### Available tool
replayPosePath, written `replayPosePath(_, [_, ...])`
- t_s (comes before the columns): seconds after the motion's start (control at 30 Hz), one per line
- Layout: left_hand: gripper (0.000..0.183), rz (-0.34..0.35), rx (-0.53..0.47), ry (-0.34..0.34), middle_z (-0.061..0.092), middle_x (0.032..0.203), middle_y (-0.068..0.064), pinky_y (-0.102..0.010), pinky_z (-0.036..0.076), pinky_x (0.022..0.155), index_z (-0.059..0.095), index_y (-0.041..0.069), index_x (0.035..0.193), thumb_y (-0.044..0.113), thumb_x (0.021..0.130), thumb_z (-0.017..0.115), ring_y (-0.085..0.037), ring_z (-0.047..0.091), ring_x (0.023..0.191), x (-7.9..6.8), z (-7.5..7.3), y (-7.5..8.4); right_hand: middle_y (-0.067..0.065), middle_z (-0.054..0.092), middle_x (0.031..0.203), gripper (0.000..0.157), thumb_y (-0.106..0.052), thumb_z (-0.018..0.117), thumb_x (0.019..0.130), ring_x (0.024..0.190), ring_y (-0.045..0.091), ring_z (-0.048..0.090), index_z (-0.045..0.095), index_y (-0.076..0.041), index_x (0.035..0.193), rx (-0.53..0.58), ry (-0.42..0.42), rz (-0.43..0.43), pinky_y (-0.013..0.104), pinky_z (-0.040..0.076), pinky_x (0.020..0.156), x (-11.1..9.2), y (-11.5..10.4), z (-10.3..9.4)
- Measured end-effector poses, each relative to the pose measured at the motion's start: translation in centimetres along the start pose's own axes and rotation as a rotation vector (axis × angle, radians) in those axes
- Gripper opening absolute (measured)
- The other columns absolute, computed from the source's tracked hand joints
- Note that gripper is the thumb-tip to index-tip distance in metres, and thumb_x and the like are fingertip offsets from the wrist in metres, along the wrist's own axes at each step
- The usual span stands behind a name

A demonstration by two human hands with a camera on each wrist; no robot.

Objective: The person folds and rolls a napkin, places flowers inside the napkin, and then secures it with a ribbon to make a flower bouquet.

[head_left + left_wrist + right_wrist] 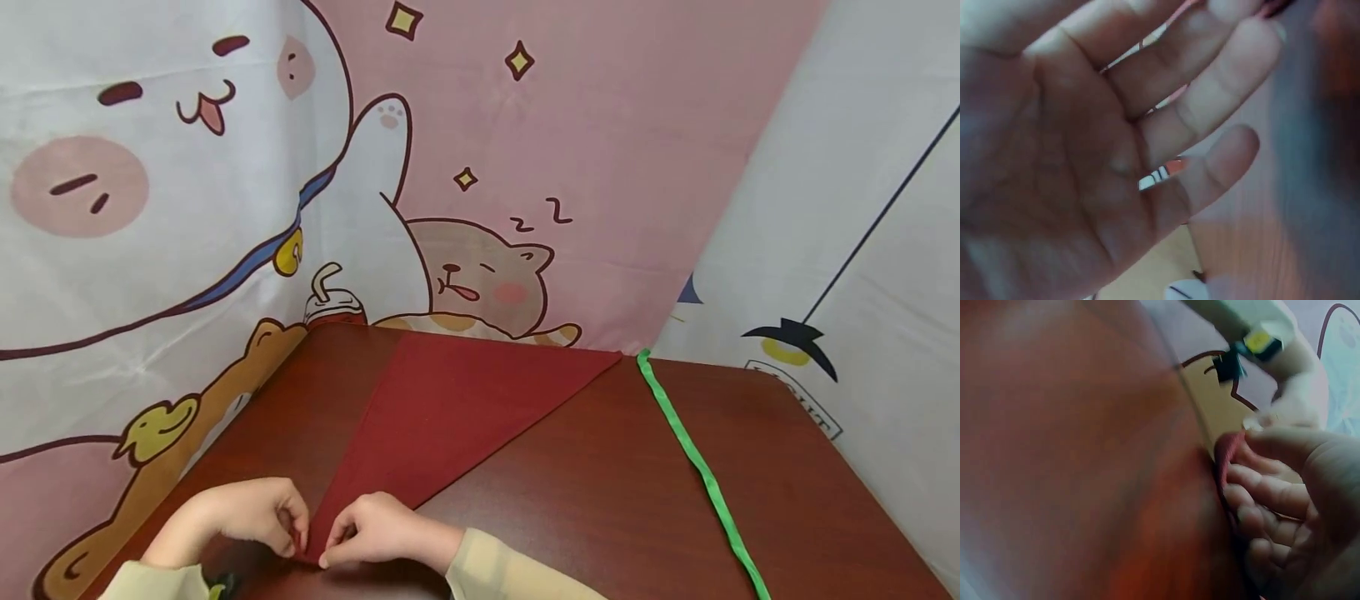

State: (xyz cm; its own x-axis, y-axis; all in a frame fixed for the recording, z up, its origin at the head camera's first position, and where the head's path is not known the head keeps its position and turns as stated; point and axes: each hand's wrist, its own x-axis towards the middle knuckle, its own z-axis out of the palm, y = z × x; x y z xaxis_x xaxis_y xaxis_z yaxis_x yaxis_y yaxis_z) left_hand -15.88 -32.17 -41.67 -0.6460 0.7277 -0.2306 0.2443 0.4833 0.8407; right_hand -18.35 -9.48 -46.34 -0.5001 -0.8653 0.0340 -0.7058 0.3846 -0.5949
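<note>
A dark red triangular cloth (450, 425) lies flat over the left half of a dark reddish-brown wooden counter (600, 483), its far side running along the counter's back edge and its narrow tip close to the near edge. Its long slanting side faces right; a broad stretch of brown wood separates that side from a long, narrow bright green strip (697, 458), which runs from the back edge down past the bottom of the head view. To the left, a slimmer wedge of wood lies between the cloth and a white-and-pink cartoon-printed fabric backdrop (562, 125), which rises along the counter's edges.

Both hands meet at the cloth's near tip, just beside each other. The right hand (378, 525) comes in from the right, wrist low, and pinches the tip between thumb and forefinger — the remaining fingers loosely bent. The left hand (258, 512) arches over from the left, fingers pointing down; it seems to pinch the cloth too, thumb close against forefinger — its blurred wrist view shows mainly palm and three half-bent fingers.
</note>
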Motion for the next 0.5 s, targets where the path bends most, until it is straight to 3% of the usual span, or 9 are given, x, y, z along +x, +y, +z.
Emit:
replayPosePath(0.13, [0.011,0.042,-0.081,-0.081,0.062,0.069,0.010,-0.014,0.037,0.052,0.073,-0.001,0.089,-0.002,0.080,0.067,0.005,0.046,0.057,0.9,-0.9,-1.1,-0.028,0.052,0.057,0.013,-0.037,0.072,0.084,0.053,-0.015,0.043,0.076,-0.026,0.081,-0.027,0.018,0.007,0.008,0.038,0.053,-0.1,0.0,0.4])
replayPosePath(0.23, [0.017,0.046,-0.131,-0.113,0.063,0.072,0.007,-0.015,0.040,0.055,0.068,-0.004,0.098,-0.001,0.081,0.068,0.002,0.051,0.061,1.7,-1.3,-1.6,-0.026,0.052,0.056,0.013,-0.035,0.072,0.084,0.050,-0.013,0.043,0.076,-0.024,0.080,0.020,0.044,0.031,0.009,0.038,0.052,0.0,0.3,0.5])
replayPosePath(0.33, [0.020,0.031,-0.174,-0.142,0.060,0.071,0.007,-0.016,0.040,0.057,0.059,-0.007,0.097,0.000,0.081,0.069,0.001,0.051,0.062,2.5,-1.4,-1.9,-0.024,0.053,0.057,0.012,-0.030,0.074,0.083,0.047,-0.010,0.045,0.075,-0.019,0.079,0.161,0.089,0.087,0.011,0.041,0.049,0.2,0.6,0.5])
replayPosePath(0.5, [0.021,0.041,-0.164,-0.161,0.053,0.065,0.010,-0.015,0.033,0.052,0.052,-0.009,0.085,0.001,0.081,0.070,0.003,0.043,0.057,3.7,-1.5,-2.0,-0.016,0.057,0.055,0.010,-0.020,0.078,0.080,0.039,0.000,0.049,0.072,-0.013,0.076,0.472,0.190,0.207,0.020,0.042,0.038,0.1,1.0,0.5])
